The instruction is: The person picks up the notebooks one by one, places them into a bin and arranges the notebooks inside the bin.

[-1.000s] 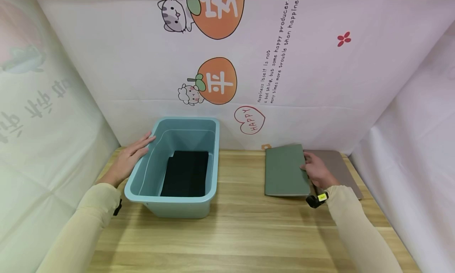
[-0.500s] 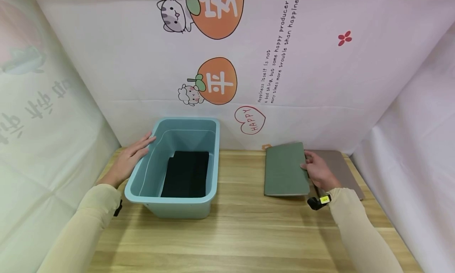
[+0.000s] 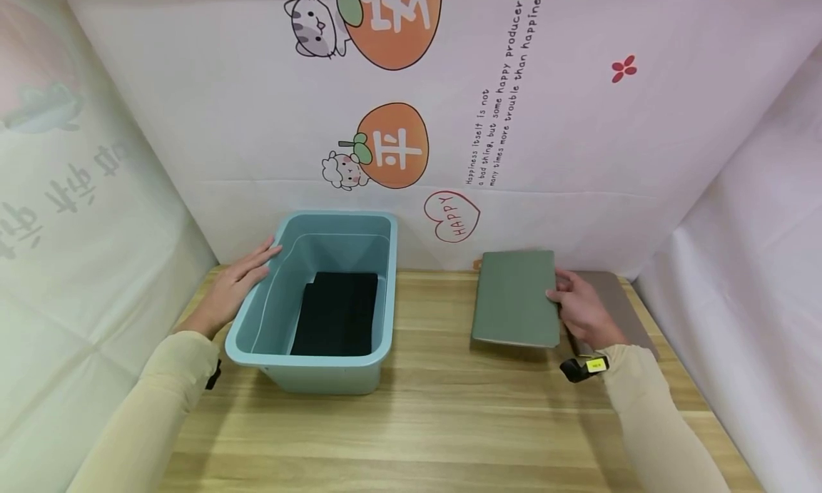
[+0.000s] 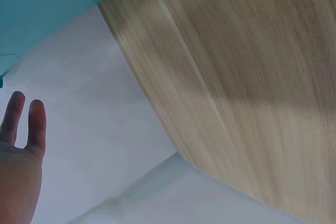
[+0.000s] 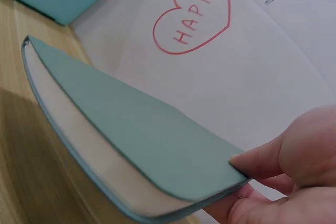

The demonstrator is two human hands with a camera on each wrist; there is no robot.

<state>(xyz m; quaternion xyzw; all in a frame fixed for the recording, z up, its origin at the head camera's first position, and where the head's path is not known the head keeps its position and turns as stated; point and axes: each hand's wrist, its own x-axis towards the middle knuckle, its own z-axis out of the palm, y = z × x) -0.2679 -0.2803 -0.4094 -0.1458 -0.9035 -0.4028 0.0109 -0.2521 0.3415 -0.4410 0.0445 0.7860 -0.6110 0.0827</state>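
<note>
Pale wood-grain tabletop (image 3: 424,436) is spreading beneath my forearms, and a white cloth backdrop (image 3: 559,136) printed with cartoons and lettering is rising behind it. Over the table's right part, I am pinching a thin, grey-green, rectangular notebook (image 3: 516,300) by its right edge with my right hand (image 3: 583,311). From my right wrist, the view is revealing what the head view is hiding: pale page edges between the two covers, with my thumb pressing the upper cover and my fingers bracing underneath. Only the head view is showing the flat black items (image 3: 337,314) lying inside a light-blue, rectangular plastic tub (image 3: 308,360), and the flat taupe rectangle (image 3: 616,304) lying beyond my right hand.

My right arm is reaching forward, the hand turning inward. My left hand (image 3: 225,293) is resting loosely on the tub's left rim, fingers straight; my left wrist view is catching just two of them.

Compared with half a second ago, I am holding the notebook a little higher, while my left hand and the tub are staying put.
</note>
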